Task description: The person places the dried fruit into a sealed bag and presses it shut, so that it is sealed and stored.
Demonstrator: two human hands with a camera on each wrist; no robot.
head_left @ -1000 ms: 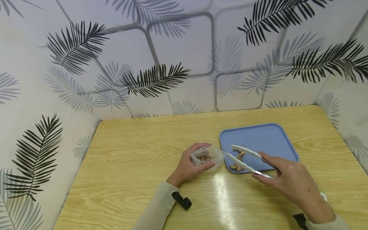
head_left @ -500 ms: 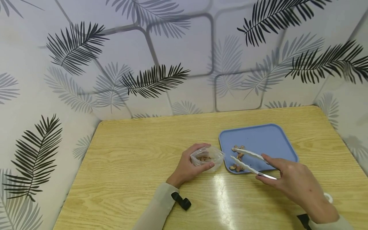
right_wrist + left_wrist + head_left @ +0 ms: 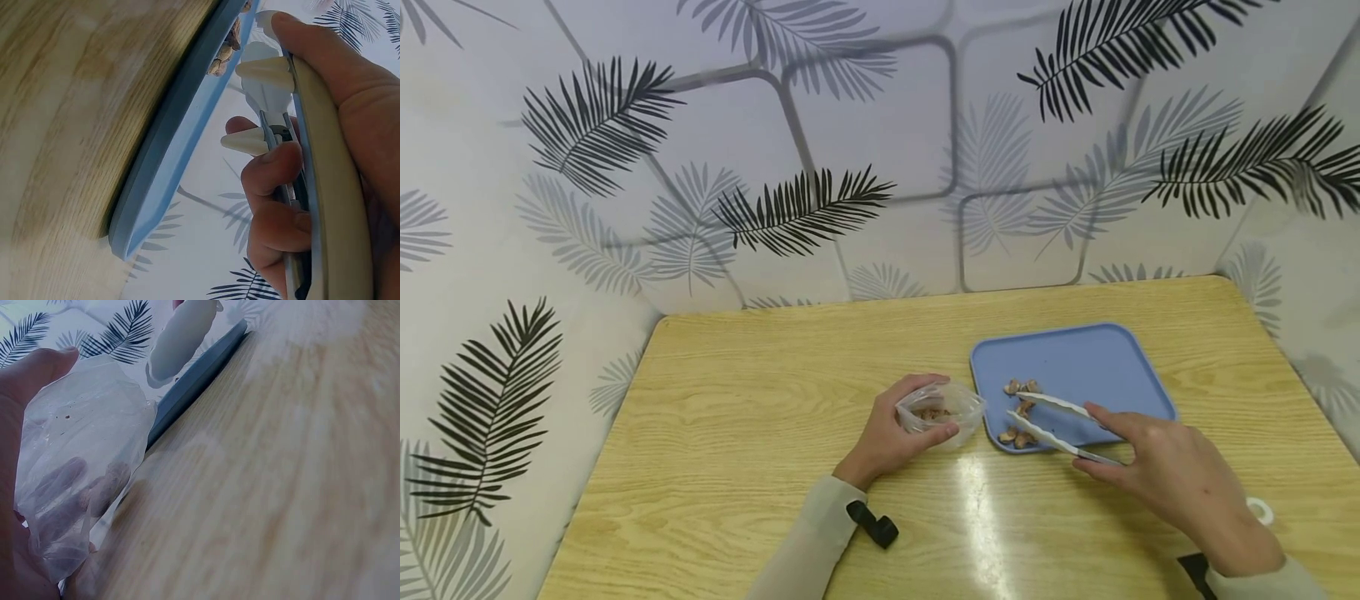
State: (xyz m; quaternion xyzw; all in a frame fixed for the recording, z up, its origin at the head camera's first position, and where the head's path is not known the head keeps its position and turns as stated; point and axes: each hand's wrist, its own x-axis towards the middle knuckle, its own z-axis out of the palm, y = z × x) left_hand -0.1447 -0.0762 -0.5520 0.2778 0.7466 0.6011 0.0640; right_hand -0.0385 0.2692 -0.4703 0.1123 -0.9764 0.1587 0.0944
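My left hand point(image 3: 889, 433) holds a clear plastic bag point(image 3: 967, 417) upright with its mouth spread, thumb on the near side and fingers on the far side. Small brown pieces show inside the bag; in the left wrist view they press against its wall point(image 3: 81, 419). In my right hand point(image 3: 1180, 479) are tongs point(image 3: 1051, 435) with white scalloped ends and metal arms. Their tips stand apart over several wrinkled brown pieces point(image 3: 1012, 387) at the left end of a blue tray point(image 3: 1097, 362). From the right wrist, the fingers curl round the tongs' arms.
The tray lies on a wooden table point(image 3: 760, 400) just right of the bag. A white ring-shaped thing point(image 3: 1262, 511) lies partly behind the right wrist. Leaf-patterned wall covering point(image 3: 895, 242) rises right behind the table's far edge.
The tongs have drawn right and slightly toward me, from beside the bag's edge to over the brown pieces, their tips a little closer together. The left hand and bag have stayed put.
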